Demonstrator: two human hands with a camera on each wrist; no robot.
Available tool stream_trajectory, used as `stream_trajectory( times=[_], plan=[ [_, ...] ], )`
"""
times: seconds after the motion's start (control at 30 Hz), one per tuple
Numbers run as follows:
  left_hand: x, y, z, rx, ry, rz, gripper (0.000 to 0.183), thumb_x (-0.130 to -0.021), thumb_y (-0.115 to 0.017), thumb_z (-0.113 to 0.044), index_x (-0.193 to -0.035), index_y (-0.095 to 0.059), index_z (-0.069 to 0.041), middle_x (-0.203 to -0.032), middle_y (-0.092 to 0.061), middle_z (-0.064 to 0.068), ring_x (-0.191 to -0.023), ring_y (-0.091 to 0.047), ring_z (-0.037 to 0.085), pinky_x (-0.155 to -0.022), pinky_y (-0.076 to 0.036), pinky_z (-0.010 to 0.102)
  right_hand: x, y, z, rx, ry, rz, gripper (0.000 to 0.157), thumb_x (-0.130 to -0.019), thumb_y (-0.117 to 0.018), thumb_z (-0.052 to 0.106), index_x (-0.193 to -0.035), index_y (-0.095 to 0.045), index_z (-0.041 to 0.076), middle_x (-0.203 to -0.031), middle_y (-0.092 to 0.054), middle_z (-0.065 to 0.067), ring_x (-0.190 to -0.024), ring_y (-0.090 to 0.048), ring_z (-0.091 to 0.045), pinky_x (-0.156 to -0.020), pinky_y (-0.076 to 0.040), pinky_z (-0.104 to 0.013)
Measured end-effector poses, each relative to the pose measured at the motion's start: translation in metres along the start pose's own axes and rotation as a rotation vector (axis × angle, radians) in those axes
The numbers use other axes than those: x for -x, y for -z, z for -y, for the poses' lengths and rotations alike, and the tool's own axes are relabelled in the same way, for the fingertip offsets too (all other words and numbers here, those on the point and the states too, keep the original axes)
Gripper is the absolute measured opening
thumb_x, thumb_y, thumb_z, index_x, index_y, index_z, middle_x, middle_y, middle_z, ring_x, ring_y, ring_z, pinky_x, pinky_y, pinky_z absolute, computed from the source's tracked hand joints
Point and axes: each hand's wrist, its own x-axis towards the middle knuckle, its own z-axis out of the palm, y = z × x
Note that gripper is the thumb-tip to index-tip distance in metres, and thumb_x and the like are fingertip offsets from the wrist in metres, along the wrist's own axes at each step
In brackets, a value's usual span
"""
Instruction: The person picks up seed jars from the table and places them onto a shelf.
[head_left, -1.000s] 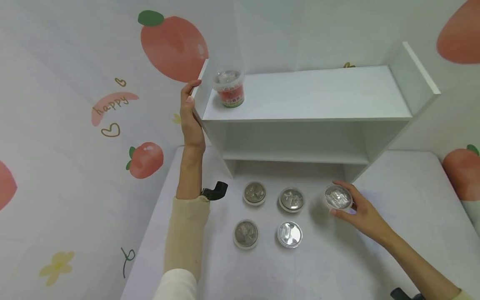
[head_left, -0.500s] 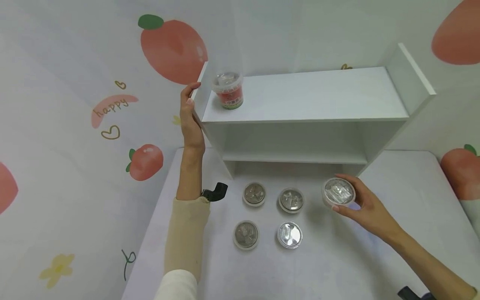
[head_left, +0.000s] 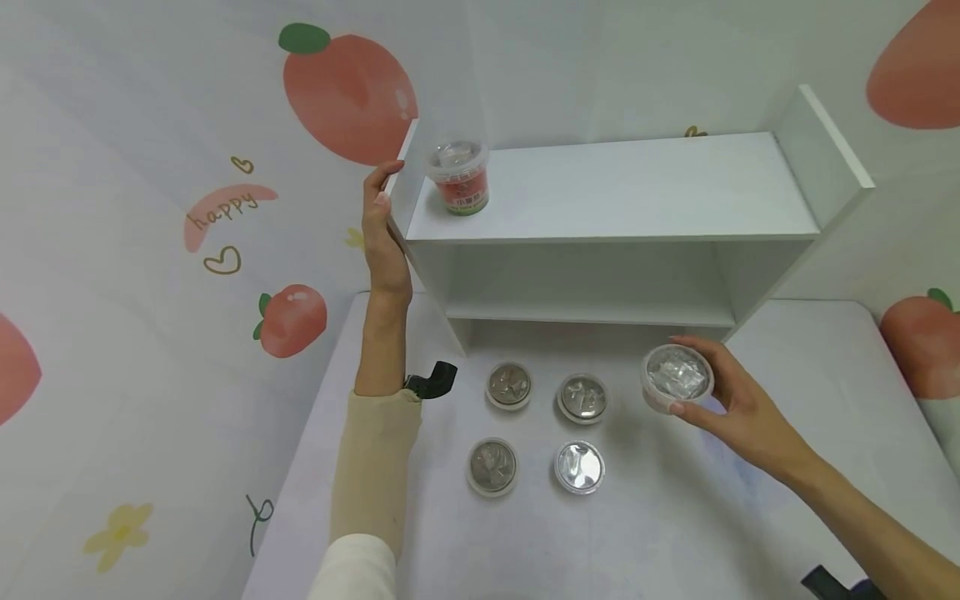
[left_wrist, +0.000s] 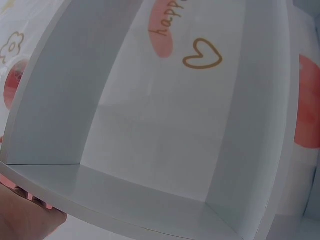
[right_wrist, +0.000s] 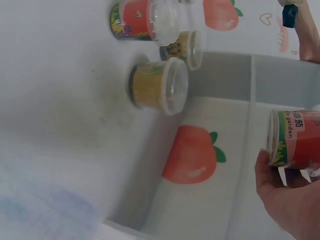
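Note:
My left hand (head_left: 384, 233) grips the left side panel of a white shelf unit (head_left: 615, 187), thumb in front and fingers round the edge. In the left wrist view part of that hand (left_wrist: 30, 217) shows beside the panel. My right hand (head_left: 738, 404) holds a plastic cup (head_left: 677, 375) with a clear lid, raised off the table just before the shelf's lower right corner. Its red label with a green band shows on the cup (right_wrist: 302, 137) in the right wrist view. A similar red cup (head_left: 463, 187) stands on the top shelf, at its left end.
Several lidded cups stand on the white table in front of the shelf, among them a rear left cup (head_left: 509, 387) and a shiny-lidded cup (head_left: 580, 467). Two in the right wrist view have yellowish labels, like this cup (right_wrist: 149, 85). A fruit-printed wall (head_left: 150, 333) stands behind.
My right hand has lifted the cup higher and slightly toward the shelf; it looks larger in the head view. The left hand keeps its grip on the panel.

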Motion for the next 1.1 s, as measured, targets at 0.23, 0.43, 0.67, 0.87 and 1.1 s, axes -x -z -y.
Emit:
stream_trajectory(
  times=[0.23, 0.43, 0.67, 0.87, 1.1],
  plan=[
    [0.0, 0.0, 0.002, 0.001, 0.002, -0.011, 0.051, -0.091, -0.029, -0.034, -0.133, -0.049, -0.014, -0.137, -0.049, 0.008, -0.13, -0.043, 0.023, -0.102, -0.038, 0.038, -0.008, 0.004, 0.017, -0.027, 0.067, 0.044, 0.08, -0.081, -0.07, -0.016, -0.15, -0.036, 0.006, -0.138, -0.047, -0.004, -0.119, -0.051, -0.009, -0.099, -0.038, -0.011],
    [-0.001, 0.0, 0.003, 0.015, 0.008, -0.018, 0.05, -0.091, -0.029, -0.032, -0.132, -0.05, -0.015, -0.137, -0.048, 0.01, -0.129, -0.043, 0.025, -0.101, -0.038, 0.037, -0.014, 0.008, 0.03, -0.062, 0.109, 0.086, 0.082, -0.081, -0.067, -0.019, -0.151, -0.033, 0.003, -0.141, -0.046, -0.007, -0.123, -0.05, -0.01, -0.101, -0.037, -0.012],
    [-0.001, 0.0, 0.003, 0.014, 0.006, -0.018, 0.05, -0.091, -0.028, -0.031, -0.132, -0.05, -0.014, -0.139, -0.047, 0.012, -0.13, -0.042, 0.026, -0.101, -0.038, 0.037, -0.022, 0.012, 0.043, -0.041, 0.129, 0.118, 0.08, -0.081, -0.068, -0.017, -0.151, -0.034, 0.003, -0.139, -0.047, -0.007, -0.121, -0.052, -0.009, -0.101, -0.038, -0.013],
    [0.0, 0.001, 0.003, 0.008, 0.002, -0.018, 0.049, -0.091, -0.028, -0.031, -0.132, -0.05, -0.014, -0.138, -0.047, 0.011, -0.13, -0.042, 0.025, -0.101, -0.038, 0.037, -0.03, 0.014, 0.053, -0.008, 0.131, 0.144, 0.08, -0.081, -0.07, -0.014, -0.15, -0.037, 0.006, -0.137, -0.05, -0.006, -0.118, -0.054, -0.01, -0.101, -0.038, -0.013],
    [-0.002, -0.001, 0.002, 0.039, 0.014, -0.035, 0.049, -0.09, -0.03, -0.029, -0.131, -0.052, -0.013, -0.135, -0.05, 0.008, -0.128, -0.045, 0.023, -0.1, -0.04, 0.035, -0.04, 0.02, 0.069, 0.009, 0.147, 0.146, 0.081, -0.08, -0.07, -0.016, -0.15, -0.037, 0.006, -0.137, -0.05, -0.006, -0.117, -0.055, -0.01, -0.099, -0.04, -0.013]
  ],
)
